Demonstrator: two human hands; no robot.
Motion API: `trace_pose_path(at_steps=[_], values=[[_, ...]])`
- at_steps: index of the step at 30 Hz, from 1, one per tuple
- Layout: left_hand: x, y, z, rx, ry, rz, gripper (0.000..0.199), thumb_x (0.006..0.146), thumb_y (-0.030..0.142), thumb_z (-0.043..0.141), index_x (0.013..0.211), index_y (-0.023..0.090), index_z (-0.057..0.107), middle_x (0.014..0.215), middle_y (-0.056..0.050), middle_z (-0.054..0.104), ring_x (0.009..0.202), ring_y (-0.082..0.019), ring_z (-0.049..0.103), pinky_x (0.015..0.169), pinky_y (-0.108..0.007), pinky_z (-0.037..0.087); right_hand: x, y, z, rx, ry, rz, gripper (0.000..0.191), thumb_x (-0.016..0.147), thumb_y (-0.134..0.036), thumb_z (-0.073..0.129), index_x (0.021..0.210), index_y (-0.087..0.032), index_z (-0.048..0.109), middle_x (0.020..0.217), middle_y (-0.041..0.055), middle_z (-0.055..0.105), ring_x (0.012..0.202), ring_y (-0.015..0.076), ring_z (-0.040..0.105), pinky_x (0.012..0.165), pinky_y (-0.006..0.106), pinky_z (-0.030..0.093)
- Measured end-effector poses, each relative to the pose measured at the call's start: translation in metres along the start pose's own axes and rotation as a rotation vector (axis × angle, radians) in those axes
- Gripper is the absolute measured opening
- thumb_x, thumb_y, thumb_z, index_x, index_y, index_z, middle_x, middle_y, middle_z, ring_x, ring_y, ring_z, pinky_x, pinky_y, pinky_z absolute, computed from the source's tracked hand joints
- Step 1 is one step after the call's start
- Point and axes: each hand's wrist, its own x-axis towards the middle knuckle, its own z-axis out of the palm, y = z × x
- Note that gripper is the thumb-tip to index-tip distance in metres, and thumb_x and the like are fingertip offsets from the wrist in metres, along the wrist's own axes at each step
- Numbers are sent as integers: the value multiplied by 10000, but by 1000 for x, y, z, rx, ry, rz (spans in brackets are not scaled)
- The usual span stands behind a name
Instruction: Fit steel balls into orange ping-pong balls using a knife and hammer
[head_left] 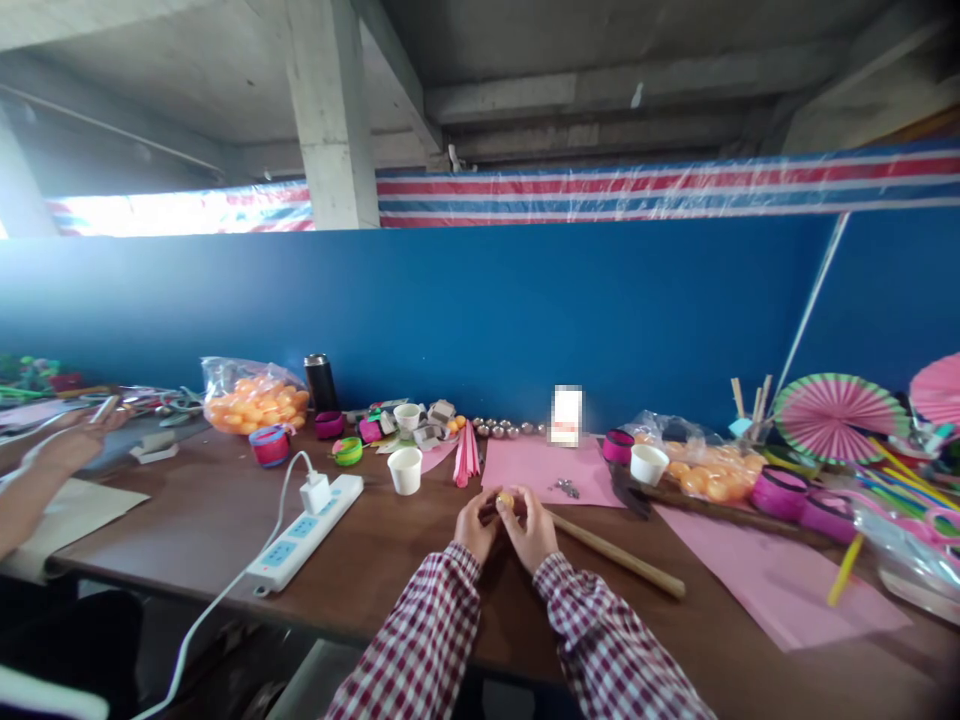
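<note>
My left hand (475,527) and my right hand (533,530) meet at the middle of the table's near side. Between their closed fingers is a small round yellowish thing (505,497), mostly covered by the fingertips. Just right of my right hand lies a wooden handle (626,558); its far end is hidden behind the hand. Beyond my hands a pink sheet (536,470) is spread out, with a little heap of small metal pieces (566,488) on it. Several shiny metal balls (512,430) line its back edge. A bundle of pink strips (466,455) lies left of the sheet.
A white power strip (306,535) with a cable and a paper cup (406,470) stand to the left. Further back are a bag of orange balls (255,400) and a black flask (320,383). A hammer (634,493) lies right. Another person's hand (90,430) shows far left.
</note>
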Motion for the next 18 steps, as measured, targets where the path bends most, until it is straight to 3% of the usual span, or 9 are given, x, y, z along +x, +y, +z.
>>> trace_pose_path(at_steps=[9,18], values=[[0,-6,-2,36,-32,11,482,579,121,618,1055,139,543,989,-98,623,835,-191,606,748,-324,489,3,0,-2,43,-8,15,293,810,-373,391,969,-168,529,892,76,631,811,178,595,739,291,469],[-1,-1,-5,252,20,121,350,673,284,579,999,155,590,986,-83,628,898,-195,579,825,-334,444,5,9,2,40,5,12,367,825,-389,348,971,-150,585,934,108,631,878,207,584,801,342,450]])
